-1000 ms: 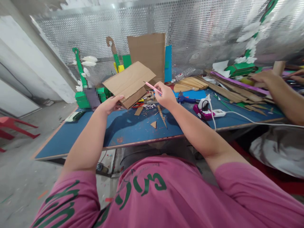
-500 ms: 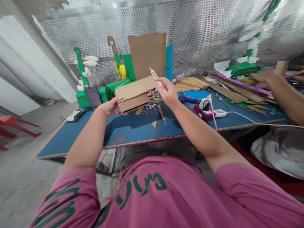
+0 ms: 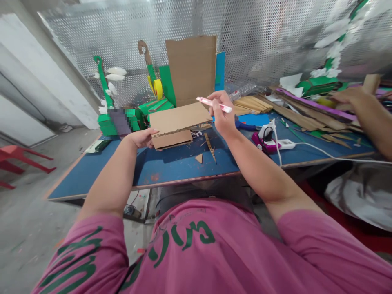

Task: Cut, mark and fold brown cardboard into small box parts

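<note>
My left hand [image 3: 143, 138] grips the left end of a folded cardboard piece [image 3: 179, 118], its thumb on top and the other fingers partly hidden beneath. The cardboard is held above the blue table [image 3: 180, 169], with a wide upper panel and a narrower panel below. In my right hand [image 3: 224, 112] is a pink utility knife [image 3: 213, 104], held near the cardboard's right end with its tip toward the left. Behind the cardboard stands a tall brown cardboard sheet [image 3: 192, 69].
Cardboard scraps [image 3: 210, 148] lie on the table in front. To the right are a blue glue gun [image 3: 246, 126], a purple power strip [image 3: 266, 143] with a white cable, and cardboard strips [image 3: 294, 116]. A co-worker's hand [image 3: 349, 98] is farther right. Green cardboard models [image 3: 107, 124] stand left.
The utility knife has turned from pointing up and away to lying nearly level, and my right hand has moved slightly right. The cardboard stays in my left hand.
</note>
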### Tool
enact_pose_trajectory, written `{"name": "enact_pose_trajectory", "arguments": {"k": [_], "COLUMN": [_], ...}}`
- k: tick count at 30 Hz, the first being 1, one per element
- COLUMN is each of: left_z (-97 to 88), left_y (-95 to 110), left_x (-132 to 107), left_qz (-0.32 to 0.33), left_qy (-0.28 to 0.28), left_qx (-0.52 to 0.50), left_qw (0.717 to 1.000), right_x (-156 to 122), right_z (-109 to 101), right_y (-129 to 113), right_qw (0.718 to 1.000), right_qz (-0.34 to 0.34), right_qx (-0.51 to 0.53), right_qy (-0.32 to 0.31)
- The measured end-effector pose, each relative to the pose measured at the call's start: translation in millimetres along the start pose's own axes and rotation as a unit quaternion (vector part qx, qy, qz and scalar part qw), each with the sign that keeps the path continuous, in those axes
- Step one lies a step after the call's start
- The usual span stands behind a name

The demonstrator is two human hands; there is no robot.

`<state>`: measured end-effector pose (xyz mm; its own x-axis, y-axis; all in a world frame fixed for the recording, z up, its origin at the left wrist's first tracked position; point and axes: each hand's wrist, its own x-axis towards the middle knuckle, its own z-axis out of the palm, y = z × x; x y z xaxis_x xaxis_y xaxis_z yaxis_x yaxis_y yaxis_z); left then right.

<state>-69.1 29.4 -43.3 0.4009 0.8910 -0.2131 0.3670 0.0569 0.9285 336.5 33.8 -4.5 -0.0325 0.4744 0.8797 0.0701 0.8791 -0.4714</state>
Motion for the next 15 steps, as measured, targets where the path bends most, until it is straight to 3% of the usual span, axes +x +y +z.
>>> {"name": "enact_pose_trajectory", "arguments": {"k": [3, 7, 11, 15], "left_z": [3.5, 7.3, 6.8, 5.4], "left_y": [-2.0, 0.3, 1.7, 0.5], "left_x": [3.9, 3.8, 2.8, 4.5], "left_qz": [-0.084, -0.109, -0.105, -0.110], "left_qy": [0.008, 0.012, 0.013, 0.005], "left_qx": [-0.030, -0.023, -0.007, -0.005], "left_qw": [0.996, 0.994, 0.994, 0.994], "right_x": [-2.8, -6.6, -8.3, -8.2], "right_z": [7.0, 12.4, 12.3, 14.4], "right_y": [-3.5, -7.1, -5.8, 0.2], "right_qw": [0.995, 0.980, 0.975, 0.981], "right_qz": [0.020, 0.052, 0.087, 0.101], "right_qx": [0.011, -0.065, -0.107, -0.049], "right_qy": [-0.101, -0.183, -0.176, -0.159]}}
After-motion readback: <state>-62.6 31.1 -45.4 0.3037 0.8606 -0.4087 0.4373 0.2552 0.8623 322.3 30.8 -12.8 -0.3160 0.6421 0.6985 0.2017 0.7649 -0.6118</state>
